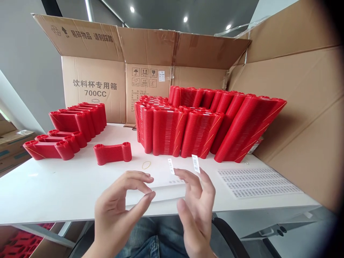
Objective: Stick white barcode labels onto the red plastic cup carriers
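My left hand hovers over the table's front edge, its fingers curved and apart from the thumb, with nothing between them. Beside it, my right hand is open with its fingers spread. One small white barcode label clings to a fingertip of the right hand, and a second barcode label to another. Under and behind the hands lies a white label sheet with a few labels left near its right side. A short stack of red plastic pieces stands behind my left hand, near a loose yellow rubber band.
Several tall banded red stacks stand at the back centre and right. Shorter red stacks line the left. A full label sheet lies on the white table at right. Cardboard walls enclose the back and right.
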{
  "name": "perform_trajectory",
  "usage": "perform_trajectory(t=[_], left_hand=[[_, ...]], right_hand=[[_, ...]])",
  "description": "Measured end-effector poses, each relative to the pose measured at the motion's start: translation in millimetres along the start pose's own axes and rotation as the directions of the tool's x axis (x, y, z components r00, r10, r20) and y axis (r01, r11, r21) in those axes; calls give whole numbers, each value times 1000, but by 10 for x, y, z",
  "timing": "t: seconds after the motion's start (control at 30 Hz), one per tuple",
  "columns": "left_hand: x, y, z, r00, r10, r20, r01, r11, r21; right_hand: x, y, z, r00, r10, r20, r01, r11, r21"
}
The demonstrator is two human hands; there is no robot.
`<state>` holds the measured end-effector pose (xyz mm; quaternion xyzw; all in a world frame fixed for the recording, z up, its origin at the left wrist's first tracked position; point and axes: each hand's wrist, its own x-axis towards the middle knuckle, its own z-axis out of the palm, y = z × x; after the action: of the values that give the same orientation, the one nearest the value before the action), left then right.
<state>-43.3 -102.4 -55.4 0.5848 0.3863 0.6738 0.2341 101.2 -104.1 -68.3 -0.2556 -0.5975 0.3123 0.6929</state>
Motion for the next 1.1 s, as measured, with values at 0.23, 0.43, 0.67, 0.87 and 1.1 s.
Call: perform_trajectory(t=[0.23,0.43,0.67,0.87,1.1], left_hand=[[91,-112,-24,967,-214,140,234,962,-144],[80,-210,21,936,-278,215,323,922,-212],[34,-246,73,921,-310,237,361,908,-213],[-11,-299,121,922,-318,219,365,904,-223],[-29,-312,160,922,-319,218,363,908,-208]], right_hand=[[153,79,-20,989,130,-72,-112,971,212],[179,48,54,984,175,-32,-163,960,228],[159,76,139,976,212,-58,-194,955,222],[150,143,152,967,232,-109,-208,958,200],[131,244,142,954,266,-141,-229,945,233]])
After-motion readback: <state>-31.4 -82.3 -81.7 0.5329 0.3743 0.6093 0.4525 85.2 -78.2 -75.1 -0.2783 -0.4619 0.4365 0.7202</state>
